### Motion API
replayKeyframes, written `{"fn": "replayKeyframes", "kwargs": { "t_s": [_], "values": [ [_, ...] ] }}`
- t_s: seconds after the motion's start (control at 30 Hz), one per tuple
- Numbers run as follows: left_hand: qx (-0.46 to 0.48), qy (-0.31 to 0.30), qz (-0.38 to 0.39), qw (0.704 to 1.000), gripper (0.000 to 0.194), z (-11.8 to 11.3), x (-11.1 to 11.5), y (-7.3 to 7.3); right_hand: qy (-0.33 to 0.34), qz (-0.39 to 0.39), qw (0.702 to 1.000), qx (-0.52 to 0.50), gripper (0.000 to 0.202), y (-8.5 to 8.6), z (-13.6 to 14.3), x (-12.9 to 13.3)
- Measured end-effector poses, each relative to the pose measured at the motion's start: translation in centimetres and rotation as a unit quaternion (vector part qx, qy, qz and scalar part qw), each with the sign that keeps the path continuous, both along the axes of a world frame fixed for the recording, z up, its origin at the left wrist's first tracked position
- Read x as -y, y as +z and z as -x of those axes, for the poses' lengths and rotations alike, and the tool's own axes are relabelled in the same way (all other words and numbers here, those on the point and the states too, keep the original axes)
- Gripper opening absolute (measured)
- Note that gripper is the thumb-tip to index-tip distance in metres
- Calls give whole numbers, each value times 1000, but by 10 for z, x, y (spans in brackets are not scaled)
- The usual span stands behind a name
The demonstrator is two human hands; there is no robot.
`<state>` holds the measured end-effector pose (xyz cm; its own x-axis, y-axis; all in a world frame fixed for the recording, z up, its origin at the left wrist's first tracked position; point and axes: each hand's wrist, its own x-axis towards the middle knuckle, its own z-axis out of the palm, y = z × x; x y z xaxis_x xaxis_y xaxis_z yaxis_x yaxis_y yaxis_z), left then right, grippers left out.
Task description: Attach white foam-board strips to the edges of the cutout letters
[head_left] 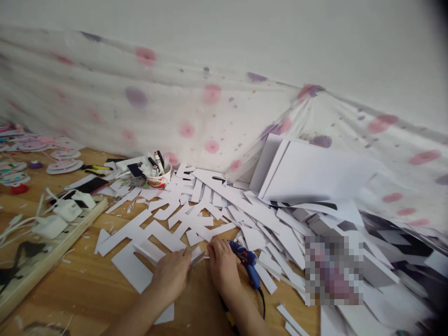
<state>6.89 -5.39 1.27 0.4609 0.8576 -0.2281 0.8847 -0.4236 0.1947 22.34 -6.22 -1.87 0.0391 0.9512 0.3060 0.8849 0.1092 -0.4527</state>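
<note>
- Nearest, bare forearms (pixel 142 308) enter from the bottom edge.
- Left hand (pixel 171 275), lower centre, pinches a small white piece (pixel 198 258); a light, steady grip should avoid creasing it.
- Right hand (pixel 223 266) curls beside it; its grasp cannot be told.
- Fingers are best kept off the blue corded tool (pixel 249 263).

Small white piece (pixel 197 258), held tilted; blue glue gun (pixel 250 264), beside white strips (pixel 266 279)

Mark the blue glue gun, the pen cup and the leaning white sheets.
Blue glue gun (pixel 255 277): head view, on the handle.
Pen cup (pixel 158 181): head view, on the printed wall.
Leaning white sheets (pixel 304 175): head view, front face.
</note>
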Motion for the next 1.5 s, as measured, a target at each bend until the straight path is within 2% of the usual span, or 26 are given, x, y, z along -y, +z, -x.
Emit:
{"fn": "replayKeyframes", "kwargs": {
  "t_s": [0.13, 0.3, 0.4, 0.57, 0.67, 0.8, 0.9, 1.0, 1.07, 1.17, 1.27, 1.37, 1.43, 1.5],
  "values": [
    [-2, -3, -1, 1000, 32, 0, -1, -1, 19, 2, 999, -50, 21, 2, 0, 8],
    [-9, -5, -4, 1000, 33, 1, -3, -5, 101, -2, 991, -82, 19, 2, -4, 30],
    [-10, -8, -4, 1000, 34, 1, -3, -5, 95, 3, 992, -83, 18, 0, -10, 51],
    [-14, -11, -8, 1000, 31, -1, -3, -2, 19, -29, 994, -102, 18, -15, -35, 91],
    [-18, -8, -10, 1000, 29, -1, -3, -3, -89, -57, 984, -146, 16, -27, -62, 108],
    [-19, -7, -13, 1000, 31, 0, -5, -8, -251, -70, 936, -236, 24, -32, -100, 110],
    [-26, 0, -6, 1000, 34, 1, -5, -10, -286, -78, 904, -308, 32, -29, -118, 100],
    [-31, 0, -4, 1000, 33, 1, -5, -8, -252, -63, 902, -343, 35, -27, -126, 91],
    [-33, 0, -2, 999, 32, 0, -5, -7, -238, -52, 917, -315, 36, -28, -129, 87],
    [-33, 0, 1, 999, 33, -1, -5, -7, -258, -39, 930, -258, 37, -34, -134, 84],
    [-37, -2, -1, 999, 33, -1, -5, -8, -246, -27, 935, -256, 26, -38, -138, 80],
    [-39, 0, -2, 999, 33, -2, -5, -8, -216, -60, 935, -275, 18, -35, -138, 77],
    [-41, 1, -2, 999, 32, -2, -5, -7, -168, -78, 942, -280, 37, -32, -135, 75],
    [-42, 2, -4, 999, 32, -2, -5, -8, -106, -60, 954, -273, 58, -28, -129, 72]
  ]
}}
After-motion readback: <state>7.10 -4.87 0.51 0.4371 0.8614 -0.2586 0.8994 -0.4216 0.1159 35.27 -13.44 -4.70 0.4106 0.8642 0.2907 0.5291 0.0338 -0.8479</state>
